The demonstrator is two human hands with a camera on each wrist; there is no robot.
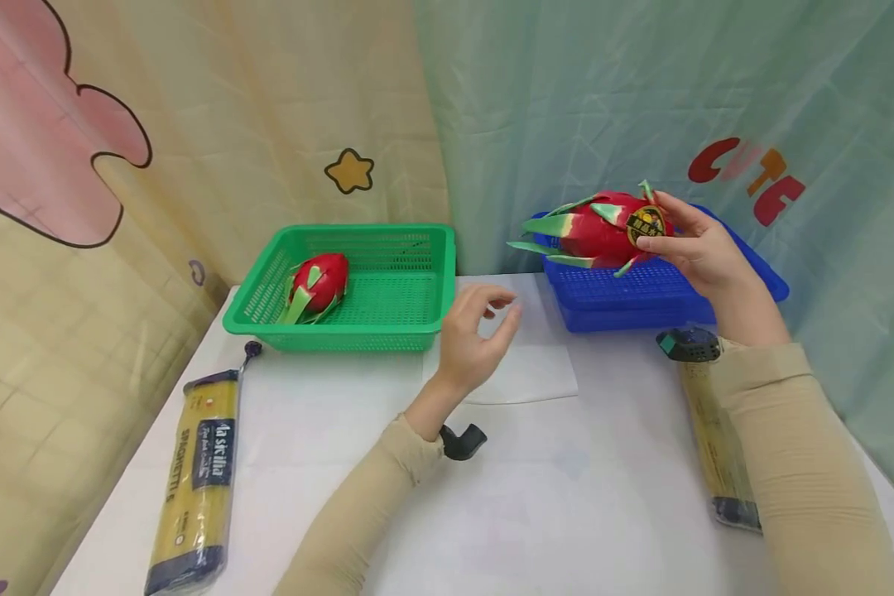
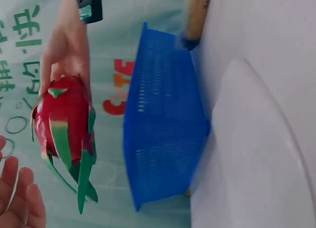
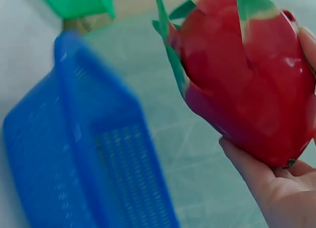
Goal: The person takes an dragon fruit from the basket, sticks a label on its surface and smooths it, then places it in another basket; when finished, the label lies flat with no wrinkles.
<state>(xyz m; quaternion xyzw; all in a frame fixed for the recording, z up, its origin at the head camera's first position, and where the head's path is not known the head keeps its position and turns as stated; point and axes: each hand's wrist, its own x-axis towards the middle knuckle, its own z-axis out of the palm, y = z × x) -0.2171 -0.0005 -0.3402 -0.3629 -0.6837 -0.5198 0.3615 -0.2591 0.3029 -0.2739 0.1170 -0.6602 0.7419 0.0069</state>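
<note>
My right hand (image 1: 696, 244) grips a red dragon fruit (image 1: 603, 230) by its blunt end, thumb in front near a dark sticker, green leaf tips pointing left. The fruit is held above the blue basket (image 1: 626, 306), and the right wrist view shows open air between them. My left hand (image 1: 477, 335) hangs over the table between the two baskets, fingers loosely bent and holding nothing. In the left wrist view its fingers (image 2: 19, 196) appear below the fruit's leaf tips. A second dragon fruit (image 1: 324, 281) lies in the left part of the green basket (image 1: 343, 338).
A spaghetti pack (image 1: 194, 480) lies at the table's left edge, a small dark object (image 1: 252, 349) near its top. Another yellow pack (image 1: 718, 455) is partly hidden under my right forearm. A white sheet (image 1: 521, 377) lies between the baskets. Curtains (image 1: 566, 108) hang behind.
</note>
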